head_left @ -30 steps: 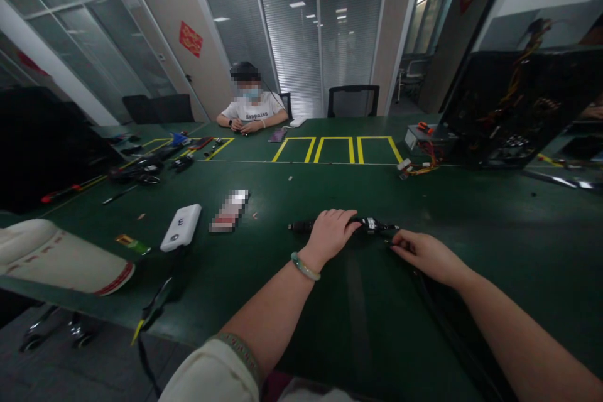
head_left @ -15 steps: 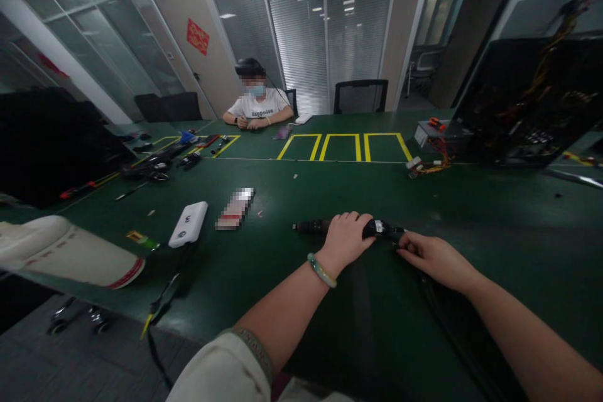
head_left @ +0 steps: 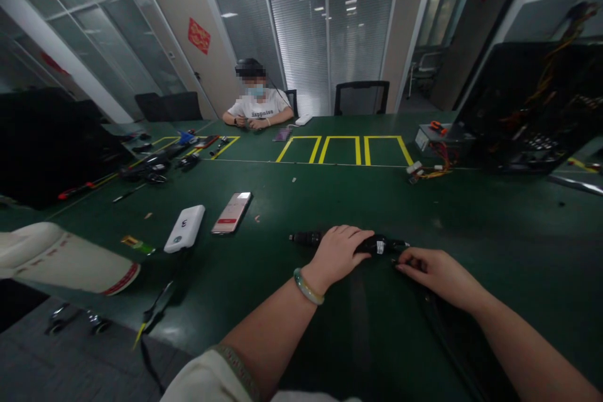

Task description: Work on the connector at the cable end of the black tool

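Note:
A black cylindrical tool with a white label lies sideways on the green table. My left hand, with a jade bangle at its wrist, is wrapped over the tool's middle. To the right of the tool's cable end, my right hand has its thumb and index finger pinched on a small dark item, which is too small to make out. A black cable runs below my right hand towards the front edge.
A phone and a white power bank lie left of centre, near a large white cup. Back right are a metal box with wires and a dark case. A person sits across the table.
My right hand's fingertips have moved slightly down and left, apart from the tool's end. My left hand and the tool have shifted a little lower in view.

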`<action>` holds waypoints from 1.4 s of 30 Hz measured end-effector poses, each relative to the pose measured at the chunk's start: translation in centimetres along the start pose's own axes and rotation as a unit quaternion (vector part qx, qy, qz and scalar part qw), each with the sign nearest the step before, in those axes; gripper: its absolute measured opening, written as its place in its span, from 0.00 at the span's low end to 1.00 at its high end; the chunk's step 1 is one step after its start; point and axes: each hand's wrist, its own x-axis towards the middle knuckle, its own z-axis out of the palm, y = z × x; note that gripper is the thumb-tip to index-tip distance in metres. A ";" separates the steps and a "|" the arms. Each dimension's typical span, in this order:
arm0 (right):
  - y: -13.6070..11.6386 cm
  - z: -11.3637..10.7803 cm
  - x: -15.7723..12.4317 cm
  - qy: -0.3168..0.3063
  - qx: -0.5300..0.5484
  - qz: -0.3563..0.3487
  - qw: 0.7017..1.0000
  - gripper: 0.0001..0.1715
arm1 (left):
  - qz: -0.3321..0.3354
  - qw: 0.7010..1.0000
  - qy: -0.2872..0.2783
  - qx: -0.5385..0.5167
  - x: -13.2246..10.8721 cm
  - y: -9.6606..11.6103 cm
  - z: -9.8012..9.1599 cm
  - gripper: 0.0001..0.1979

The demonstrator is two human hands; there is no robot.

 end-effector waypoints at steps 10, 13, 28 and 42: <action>0.9 0.1 0.4 0.003 0.057 -0.004 0.998 0.14 | -0.046 0.998 0.030 -0.010 0.6 -0.8 -0.2 0.16; 0.7 0.0 0.4 0.039 0.055 0.006 0.998 0.14 | -0.071 0.996 0.046 -0.005 0.7 -1.4 0.2 0.15; 0.7 0.3 0.5 0.179 -0.020 -0.105 0.978 0.06 | -0.046 0.999 0.020 0.005 0.4 -1.4 0.5 0.21; 0.5 0.9 0.5 0.104 0.005 -0.100 0.990 0.04 | -0.013 1.000 0.006 -0.014 0.5 -1.4 0.6 0.21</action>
